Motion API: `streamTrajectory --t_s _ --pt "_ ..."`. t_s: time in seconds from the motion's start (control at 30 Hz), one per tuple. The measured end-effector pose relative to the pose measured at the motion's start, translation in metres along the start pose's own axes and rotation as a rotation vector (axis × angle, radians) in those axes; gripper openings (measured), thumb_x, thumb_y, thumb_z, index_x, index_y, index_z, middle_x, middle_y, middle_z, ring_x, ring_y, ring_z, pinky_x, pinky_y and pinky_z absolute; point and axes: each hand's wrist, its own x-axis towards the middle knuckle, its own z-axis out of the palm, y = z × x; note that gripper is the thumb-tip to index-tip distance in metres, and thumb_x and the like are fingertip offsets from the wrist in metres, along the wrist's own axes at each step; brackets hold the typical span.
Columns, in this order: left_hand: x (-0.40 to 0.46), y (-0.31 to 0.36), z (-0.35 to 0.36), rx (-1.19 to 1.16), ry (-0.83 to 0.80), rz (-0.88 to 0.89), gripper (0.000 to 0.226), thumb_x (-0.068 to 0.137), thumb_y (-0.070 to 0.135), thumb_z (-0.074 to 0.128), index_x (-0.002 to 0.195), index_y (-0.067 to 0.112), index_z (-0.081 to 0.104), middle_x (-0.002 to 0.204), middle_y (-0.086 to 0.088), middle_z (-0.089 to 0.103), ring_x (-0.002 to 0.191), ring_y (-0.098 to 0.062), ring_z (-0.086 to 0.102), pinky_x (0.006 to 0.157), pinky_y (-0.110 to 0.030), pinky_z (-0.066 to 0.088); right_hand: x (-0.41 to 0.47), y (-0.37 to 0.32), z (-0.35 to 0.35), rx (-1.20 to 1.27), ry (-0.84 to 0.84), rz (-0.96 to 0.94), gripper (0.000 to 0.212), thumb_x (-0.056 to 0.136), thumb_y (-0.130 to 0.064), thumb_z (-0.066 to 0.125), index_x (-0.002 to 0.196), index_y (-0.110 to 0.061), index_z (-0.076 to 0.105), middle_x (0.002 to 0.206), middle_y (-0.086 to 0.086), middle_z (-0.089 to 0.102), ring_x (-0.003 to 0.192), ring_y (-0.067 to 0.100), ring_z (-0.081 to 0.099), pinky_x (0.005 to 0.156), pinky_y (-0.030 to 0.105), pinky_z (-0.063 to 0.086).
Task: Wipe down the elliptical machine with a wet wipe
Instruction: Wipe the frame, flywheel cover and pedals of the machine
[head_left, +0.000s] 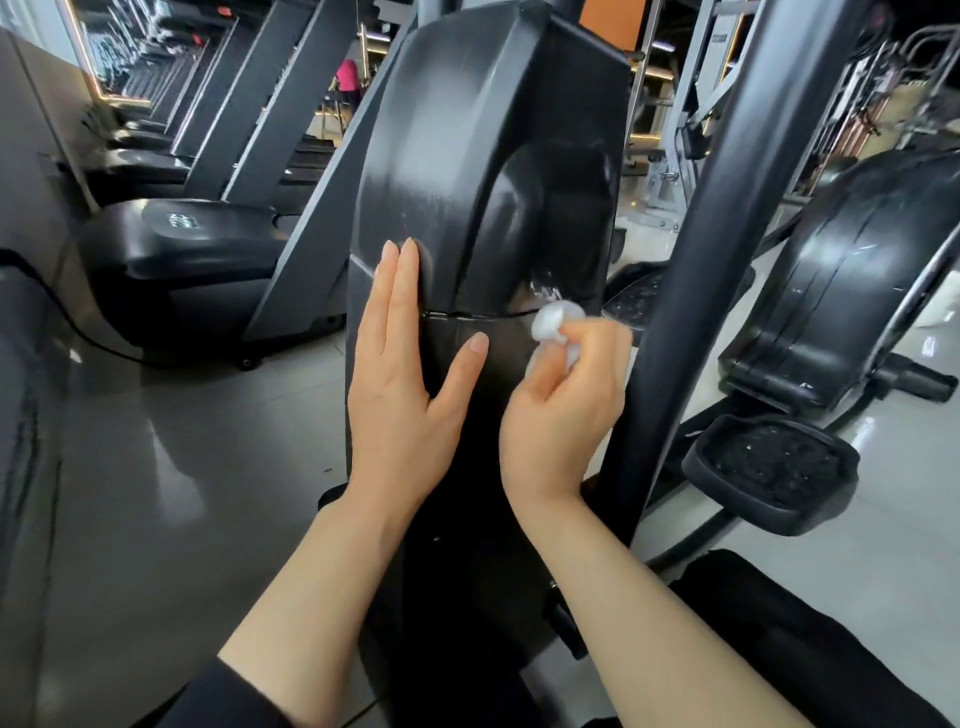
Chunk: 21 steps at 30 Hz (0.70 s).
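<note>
Wiping elliptical housing (467, 156): right hand (563, 410) grips wet wipe (553, 325).

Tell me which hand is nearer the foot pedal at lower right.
Right. The right hand, holding the wipe, is just left of the pedal; the left hand lies flat on the housing, farther left.

Crumpled white wet wipe (555, 326) pressed against black elliptical machine (493, 156) housing seam.

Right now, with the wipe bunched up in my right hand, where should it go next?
Probably drag the wet wipe leftward along the seam toward the left hand. The right hand holds it at the seam's right end, just below white smears on the black housing.
</note>
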Motion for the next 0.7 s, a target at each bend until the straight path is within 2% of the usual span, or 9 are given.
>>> streamTrajectory --t_s 0.1,0.17,0.27,0.37,0.5,0.63,0.7 --pt "-0.001 0.0 0.004 0.009 0.01 0.001 0.073 0.093 0.037 0.05 0.154 0.017 0.016 0.163 -0.001 0.015 0.149 -0.007 0.01 0.118 -0.017 0.01 0.005 -0.014 0.01 0.032 0.001 -0.205 0.017 0.091 0.008 0.055 0.1 0.003 0.069 0.108 0.011 0.063 0.1 0.021 0.058 0.09 0.026 0.048" --pt "-0.002 0.0 0.006 0.017 0.02 0.009 0.073 0.094 0.036 0.05 0.154 0.014 0.017 0.163 -0.004 0.015 0.15 -0.009 0.01 0.118 -0.015 0.009 0.0 -0.005 0.009 0.025 0.0 -0.273 0.016 0.091 0.006 0.058 0.1 0.004 0.072 0.108 0.016 0.067 0.098 0.025 0.06 0.088 0.032 0.052" --pt "-0.001 -0.001 0.008 0.023 0.036 0.011 0.073 0.094 0.038 0.05 0.154 0.014 0.017 0.163 -0.003 0.015 0.15 -0.008 0.009 0.116 -0.012 0.008 -0.009 0.01 0.0 0.0 0.003 -0.257 0.02 0.093 0.004 0.056 0.106 0.005 0.07 0.114 0.015 0.067 0.102 0.026 0.061 0.086 0.041 0.054" --pt "-0.001 0.0 0.008 0.014 0.041 0.007 0.073 0.094 0.037 0.051 0.154 0.014 0.017 0.163 -0.003 0.015 0.15 -0.008 0.009 0.116 -0.012 0.009 -0.011 0.009 0.005 -0.04 -0.008 -0.25 0.026 0.094 0.005 0.054 0.118 0.006 0.065 0.126 0.017 0.062 0.116 0.026 0.056 0.099 0.038 0.049" --pt "-0.001 0.001 0.009 0.019 0.038 0.005 0.073 0.094 0.034 0.053 0.154 0.013 0.017 0.163 -0.004 0.015 0.15 -0.01 0.009 0.117 -0.015 0.008 -0.009 0.023 0.0 -0.15 -0.065 -0.38 0.025 0.096 0.003 0.054 0.118 0.006 0.065 0.129 0.019 0.061 0.117 0.031 0.056 0.102 0.039 0.046" --pt "-0.001 0.0 0.011 0.017 0.051 -0.001 0.073 0.094 0.036 0.052 0.154 0.013 0.017 0.163 -0.005 0.015 0.15 -0.011 0.009 0.118 -0.017 0.009 -0.011 0.012 0.003 -0.081 -0.094 -0.147 0.036 0.099 -0.004 0.044 0.133 0.005 0.053 0.143 0.02 0.048 0.137 0.029 0.04 0.115 0.038 0.033" --pt "-0.001 0.0 0.012 -0.01 0.052 0.003 0.071 0.095 0.035 0.05 0.154 0.011 0.018 0.162 -0.006 0.016 0.15 -0.013 0.01 0.119 -0.021 0.01 -0.011 0.001 0.008 -0.014 -0.125 -0.156 0.04 0.1 -0.007 0.042 0.138 0.005 0.047 0.149 0.018 0.038 0.143 0.028 0.032 0.119 0.036 0.026"
